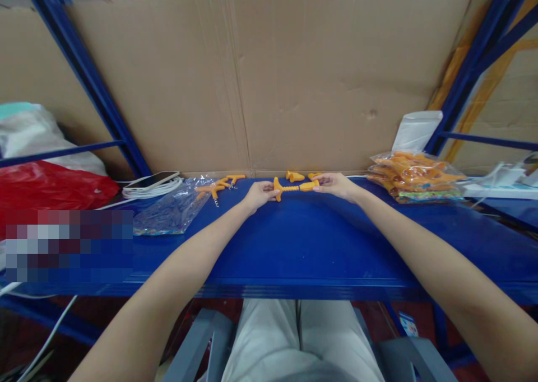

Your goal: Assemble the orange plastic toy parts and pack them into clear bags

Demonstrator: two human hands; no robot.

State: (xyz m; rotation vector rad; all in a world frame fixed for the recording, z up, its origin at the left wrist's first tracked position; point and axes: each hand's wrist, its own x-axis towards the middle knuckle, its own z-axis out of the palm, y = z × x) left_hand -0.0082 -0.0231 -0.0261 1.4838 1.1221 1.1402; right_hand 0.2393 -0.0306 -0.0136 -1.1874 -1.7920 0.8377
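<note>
- A phone lies on a coiled white cable.
- At the left there is a red bag, near a white bag.
- A large cardboard sheet stands upright behind the blue table.

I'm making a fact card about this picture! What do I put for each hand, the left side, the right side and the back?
Left hand: holds the T-shaped end of an orange tool
Right hand: holds its other end
Left side: phone on white cable, red bag
Right side: bag of orange pieces
Back: cardboard
</note>
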